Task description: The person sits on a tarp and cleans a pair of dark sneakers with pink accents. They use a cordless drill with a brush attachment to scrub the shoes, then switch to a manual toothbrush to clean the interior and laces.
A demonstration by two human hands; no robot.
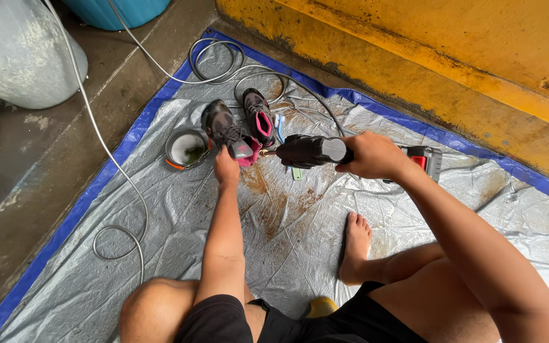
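The left hand (226, 169) grips the heel of a dark shoe (223, 127) on the tarp (287, 254). The right hand (373, 155) is wrapped tight around a spray gun (312, 151) aimed at the shoe.

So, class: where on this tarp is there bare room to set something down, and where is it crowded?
Bare tarp lies between the hose loop and the left forearm, and right of the foot. It is crowded around the shoes, bowl, left hand and spray gun in the right hand.

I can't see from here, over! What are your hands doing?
Left hand on dark shoe. Right hand gripping black power tool, nozzle toward shoe. Second shoe and small bowl close by.
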